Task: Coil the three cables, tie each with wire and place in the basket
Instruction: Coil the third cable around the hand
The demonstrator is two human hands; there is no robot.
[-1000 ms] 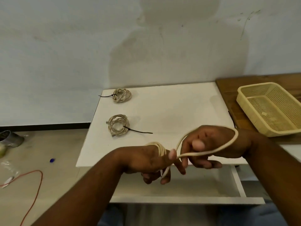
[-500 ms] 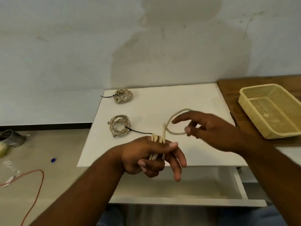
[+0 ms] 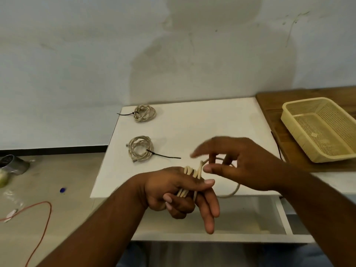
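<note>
Wooden top [image 3: 269, 102] and yellow mesh basket [image 3: 287, 120] were both cut off by the right frame edge. My right hand [image 3: 242, 166] was motion-blurred: fingers spread loose, a loop of the third cable [image 3: 193, 171] running among them. Couldn't tell if any finger gripped it. Part of that loop was hidden behind the hand and came out below, hanging past the near edge of the white table [image 3: 202, 122]. Cable ends weren't visible.

My left hand [image 3: 171, 191] grasped the wound turns: wrapped round my fingers, thumb clamped across, two fingers pointing down, the rest curled under. It hung over the table's near edge.

The tabletop's right half lay bare between coils and basket. The wooden top butted against the table's right edge.

Far coil [image 3: 144, 113] sat at the back left corner, near coil [image 3: 140, 149] in front of it, well apart. Each was cinched with black wire [image 3: 163, 155].

Stained pale wall behind. Floor at left had a red cord [image 3: 45, 222] and a metal can [image 3: 14, 163].
</note>
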